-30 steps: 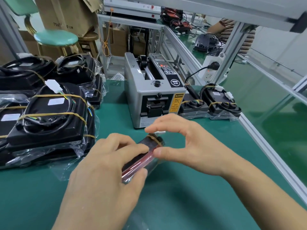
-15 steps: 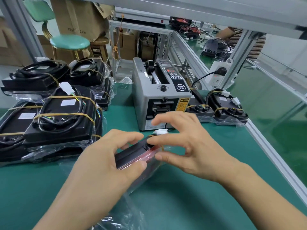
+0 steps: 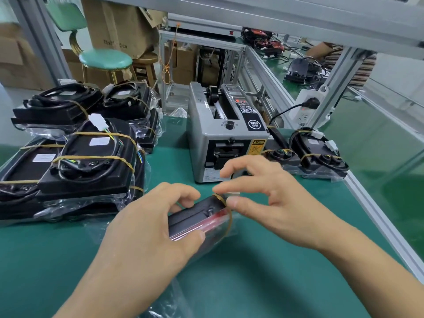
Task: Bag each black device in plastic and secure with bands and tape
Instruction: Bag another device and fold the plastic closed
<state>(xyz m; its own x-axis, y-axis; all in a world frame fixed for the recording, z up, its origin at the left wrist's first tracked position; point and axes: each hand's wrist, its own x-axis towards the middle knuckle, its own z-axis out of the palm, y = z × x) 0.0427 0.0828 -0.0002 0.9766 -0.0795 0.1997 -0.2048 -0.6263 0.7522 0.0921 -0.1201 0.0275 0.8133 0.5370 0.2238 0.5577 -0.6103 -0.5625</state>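
Hands: both up front over the green mat [image 3: 263, 283], working one bagged unit between them
Left hand [image 3: 146, 230]: wrapped round the near end of the black device [image 3: 195, 216], thumb under the lower edge, fingers curled over the top
Right hand [image 3: 275, 203]: at the far end of the device, thumb and forefinger pinching the rubber band [image 3: 226, 203], remaining fingers arched above and apart
Black device: held on edge just above the mat, tilted, far end pointing toward the tape dispenser [image 3: 226, 134], red strip showing along its lower side
Plastic bag [image 3: 213, 235]: clear film round the device, loose tail trailing toward the camera under the left wrist
Rubber band: tan loop running over the far corner of the device and down round the bag
Tape dispenser: grey box standing right behind the hands, black knob on top, yellow caution label on the front
Finished stack [image 3: 91, 161]: left of the hands, black units in plastic, cables coiled on top, tan bands crossing them, white connector sticking up
More units [image 3: 319, 154]: right of the dispenser, near the table rail, banded with cables coiled on top
Power strip [image 3: 305, 106]: white, fixed to the aluminium post, black plug in it
Background: green stool [image 3: 105, 58] and cardboard boxes [image 3: 119, 26] beyond the bench
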